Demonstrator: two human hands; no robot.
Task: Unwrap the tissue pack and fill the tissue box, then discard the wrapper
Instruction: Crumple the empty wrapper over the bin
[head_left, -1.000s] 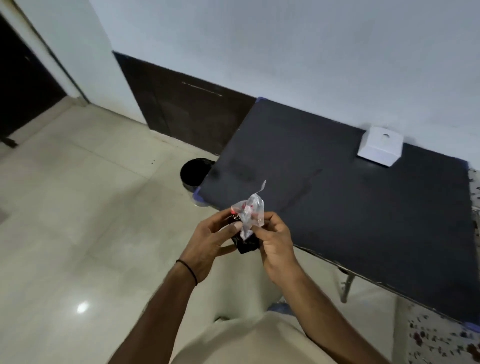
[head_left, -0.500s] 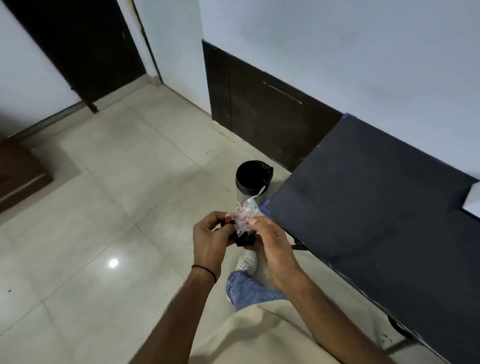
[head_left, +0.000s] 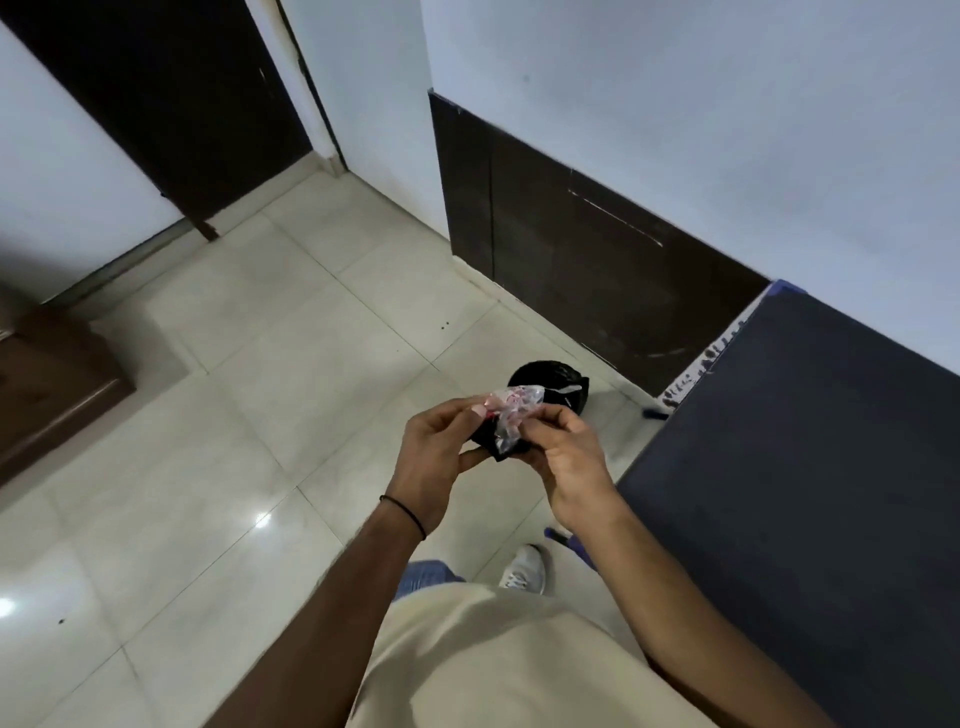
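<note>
A crumpled clear plastic wrapper with red print is pinched between both hands above the floor. My left hand grips its left side and also holds a small black object beneath it. My right hand pinches the wrapper's right side. Just beyond the hands a small round bin with a black liner stands on the floor, partly hidden by the wrapper. The white tissue box is out of view.
A dark-topped table fills the right side, its near corner beside my right wrist. Dark wall panelling runs behind the bin. A dark door is at upper left and a brown wooden piece at far left. My shoe rests on pale tiles.
The view has swung left, away from the table; the white tissue box has left the frame. Both hands carried the wrapper towards the bin, which now sits right behind it.
</note>
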